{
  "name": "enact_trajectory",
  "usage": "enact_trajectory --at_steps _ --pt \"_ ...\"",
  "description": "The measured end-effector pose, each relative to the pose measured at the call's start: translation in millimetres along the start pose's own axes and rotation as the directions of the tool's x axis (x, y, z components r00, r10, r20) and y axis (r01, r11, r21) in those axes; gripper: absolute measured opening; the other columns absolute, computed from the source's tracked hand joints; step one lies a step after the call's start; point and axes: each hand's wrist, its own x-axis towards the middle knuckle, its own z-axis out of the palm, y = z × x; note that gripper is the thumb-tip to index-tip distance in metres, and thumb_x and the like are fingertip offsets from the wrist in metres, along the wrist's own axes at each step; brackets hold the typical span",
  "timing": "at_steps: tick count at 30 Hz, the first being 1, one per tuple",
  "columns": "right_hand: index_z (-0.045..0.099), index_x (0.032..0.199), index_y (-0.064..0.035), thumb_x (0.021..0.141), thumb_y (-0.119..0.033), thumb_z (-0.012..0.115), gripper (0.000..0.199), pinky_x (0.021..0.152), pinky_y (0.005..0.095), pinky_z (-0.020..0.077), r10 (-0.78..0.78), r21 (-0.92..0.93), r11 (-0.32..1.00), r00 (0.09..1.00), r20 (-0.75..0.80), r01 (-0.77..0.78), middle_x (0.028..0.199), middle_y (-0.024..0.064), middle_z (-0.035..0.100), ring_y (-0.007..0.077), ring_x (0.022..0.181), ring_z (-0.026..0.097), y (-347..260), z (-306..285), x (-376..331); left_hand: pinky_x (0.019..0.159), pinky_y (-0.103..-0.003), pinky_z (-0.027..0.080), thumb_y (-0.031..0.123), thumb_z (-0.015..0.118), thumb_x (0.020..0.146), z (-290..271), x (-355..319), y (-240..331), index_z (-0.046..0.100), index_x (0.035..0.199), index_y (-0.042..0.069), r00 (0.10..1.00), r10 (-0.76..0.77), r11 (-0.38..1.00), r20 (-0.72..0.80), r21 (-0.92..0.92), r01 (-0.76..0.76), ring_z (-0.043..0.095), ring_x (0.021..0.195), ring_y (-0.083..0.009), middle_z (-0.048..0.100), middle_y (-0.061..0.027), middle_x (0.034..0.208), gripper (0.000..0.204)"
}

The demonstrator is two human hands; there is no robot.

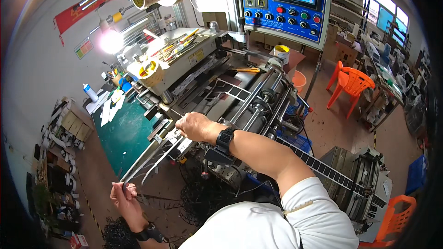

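My left hand, low on the left, is closed in a pinch at the lower end of a thin pale strip. Several such narrow strips slant from there up to the near edge of a machine. My right hand reaches across to that edge, its fingers curled closed; whatever they grip is hidden. A dark band with rectangular white-framed openings lies on the machine bed, running toward the metal rollers right of my right hand.
A blue control panel with a lit screen stands at the back. Left of the machine is a green tabletop with papers and a bottle. A tangle of dark scrap lies below. An orange chair stands to the right.
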Motion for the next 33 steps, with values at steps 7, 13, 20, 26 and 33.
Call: enact_trajectory --at_steps 7,13,20,26,33 --pt "0.070 0.104 -0.0073 0.089 -0.018 0.060 0.021 0.081 0.0403 0.0541 -0.074 0.007 0.997 0.983 -0.165 0.077 0.087 0.0138 0.070 0.0315 0.086 0.068 4 14 4 0.089 -0.031 0.050 0.035 0.054 0.104 -15 9 -25 0.069 0.104 -0.007 0.968 -0.246 0.842 0.051 0.506 0.187 0.067 0.094 -0.0181 0.071 -0.0122 0.101 0.045" --pt "0.069 0.105 -0.0057 0.086 -0.018 0.062 0.024 0.084 0.0391 0.0534 -0.235 0.081 0.961 0.936 -0.260 0.264 0.086 0.0129 0.069 0.0304 0.086 0.068 -8 4 -2 0.091 -0.025 0.048 0.019 0.058 0.102 40 10 -37 0.063 0.122 -0.006 0.917 -0.289 0.877 0.277 0.460 0.138 0.063 0.104 -0.0140 0.069 -0.0091 0.111 0.033" --pt "0.065 0.096 -0.0024 0.083 -0.022 0.064 0.024 0.089 0.0381 0.0493 -0.200 -0.026 0.979 0.941 -0.272 0.201 0.091 0.0121 0.067 0.0285 0.095 0.065 -36 5 -14 0.083 -0.025 0.050 0.026 0.052 0.105 96 46 -88 0.062 0.121 -0.003 0.870 -0.300 0.945 0.391 0.244 0.216 0.064 0.091 -0.0104 0.069 -0.0059 0.103 0.035" --pt "0.069 0.104 -0.0048 0.074 -0.024 0.070 0.036 0.095 0.0414 0.0418 -0.189 0.093 0.962 0.872 -0.452 0.256 0.105 0.0104 0.067 0.0258 0.112 0.056 -51 10 -22 0.062 -0.022 0.049 0.016 0.056 0.102 105 46 -78 0.067 0.097 -0.002 0.854 -0.306 0.949 0.420 0.066 0.308 0.063 0.069 -0.0098 0.069 -0.0066 0.087 0.022" --pt "0.066 0.120 -0.0037 0.075 -0.026 0.075 0.052 0.108 0.0457 0.0375 -0.217 0.202 0.909 0.828 -0.516 0.364 0.126 0.0137 0.064 0.0319 0.127 0.052 -68 -27 -63 0.061 -0.022 0.045 0.019 0.061 0.100 78 45 -59 0.068 0.092 -0.002 0.849 -0.361 0.932 0.386 0.177 0.316 0.054 0.064 -0.0064 0.062 -0.0008 0.075 0.023"
